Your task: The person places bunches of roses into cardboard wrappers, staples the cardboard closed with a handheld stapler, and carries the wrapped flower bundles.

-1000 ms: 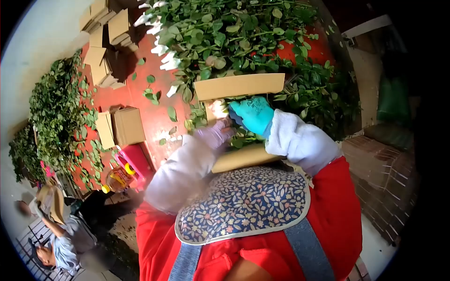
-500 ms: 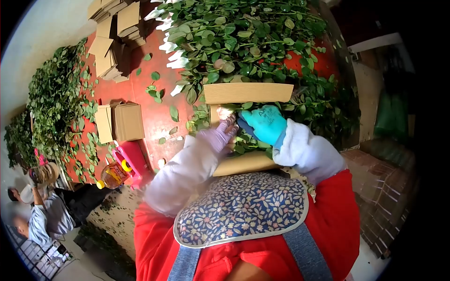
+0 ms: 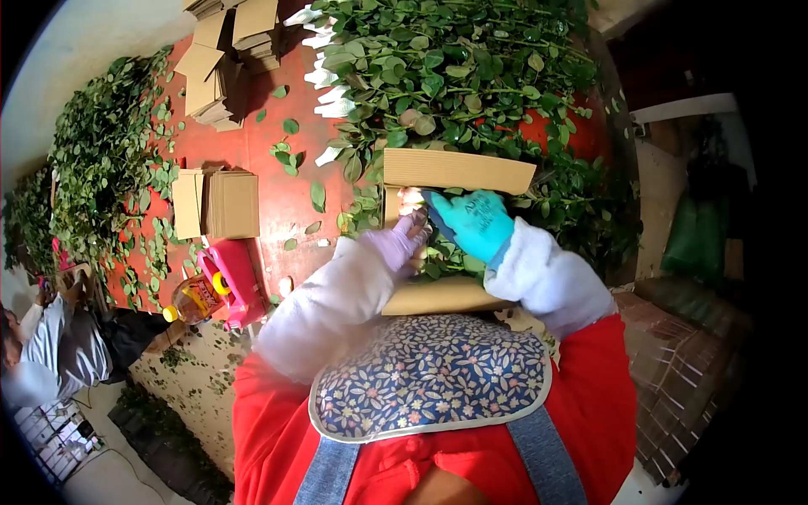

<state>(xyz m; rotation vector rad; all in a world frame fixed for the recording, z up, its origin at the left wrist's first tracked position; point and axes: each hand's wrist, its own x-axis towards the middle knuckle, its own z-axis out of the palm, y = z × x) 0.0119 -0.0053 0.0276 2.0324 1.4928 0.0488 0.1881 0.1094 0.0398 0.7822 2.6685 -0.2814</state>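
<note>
Between my hands, a pale pink rose (image 3: 411, 200) lies at the open left end of a corrugated cardboard wrap (image 3: 459, 170), with green leaves along its inside. My left hand (image 3: 399, 242), in a lilac glove, curls its fingers around the flower end, just below the visible bloom. Over the leaves, my right hand (image 3: 473, 223) wears a teal glove with a dark blue palm. Its fingers are pressed together and their tips reach the bloom; what lies under them is hidden. The wrap's near flap (image 3: 442, 296) curves up close to my apron.
Leafy rose stems (image 3: 454, 76), some with white-wrapped heads (image 3: 324, 77), cover the table's far side. Cardboard stacks (image 3: 220, 204) stand left on the red table (image 3: 282, 181). Nearer are a pink tape dispenser (image 3: 240, 282) and a bottle (image 3: 194, 300). Another person (image 3: 71, 341) is at far left.
My right hand's fingertips have shifted left onto the pink bloom, closer to my left hand. My left fingers have bent in slightly. The whole view has swung a little.
</note>
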